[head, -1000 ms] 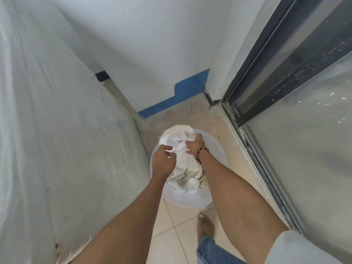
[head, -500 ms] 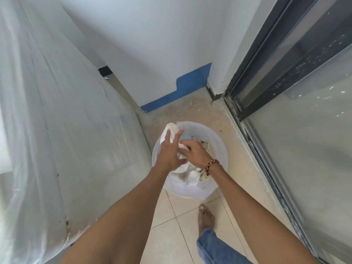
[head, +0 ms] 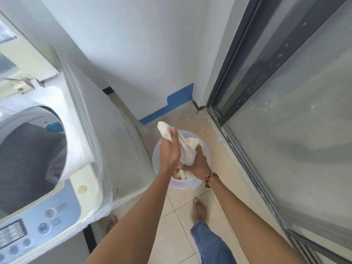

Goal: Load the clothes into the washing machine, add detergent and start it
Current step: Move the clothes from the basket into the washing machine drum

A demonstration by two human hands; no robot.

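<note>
Both hands (head: 187, 157) grip cloth (head: 187, 149) over basin (head: 206, 149)

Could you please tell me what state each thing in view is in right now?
Washing machine: lid up, drum open, dark laundry inside.
White cloth: lifted partly out of the basin, gripped by both hands.
Basin: on the floor, more clothes inside.
Left hand: grips the cloth's upper end.
Right hand: grips the cloth lower down.
Sliding glass door: cannot tell whether it is shut.
</note>
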